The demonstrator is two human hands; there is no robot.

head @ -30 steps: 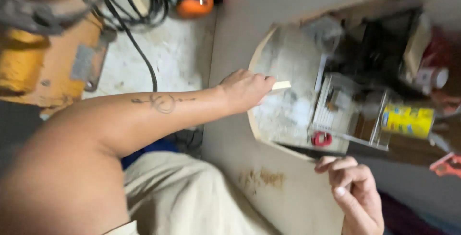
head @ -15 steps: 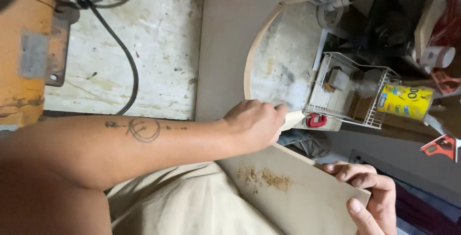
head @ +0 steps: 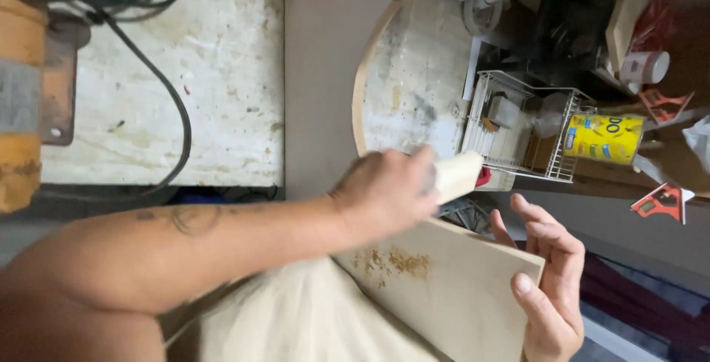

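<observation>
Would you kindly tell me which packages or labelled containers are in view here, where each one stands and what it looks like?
Yellow can: lying on its side just right of the white wire basket, cylindrical, yellow label with blue lettering.
White jar: upper right by a wooden board, small, round, pale label.
No screens or signs visible.

Both hands (head: 388,195) are bare, with no gloves, rings or watch. The left forearm is bare too, no sleeve reaching it, and carries a dark line tattoo (head: 185,218) (a looping shape, blurred). Pale beige trousers (head: 296,321) cover the lap.
</observation>
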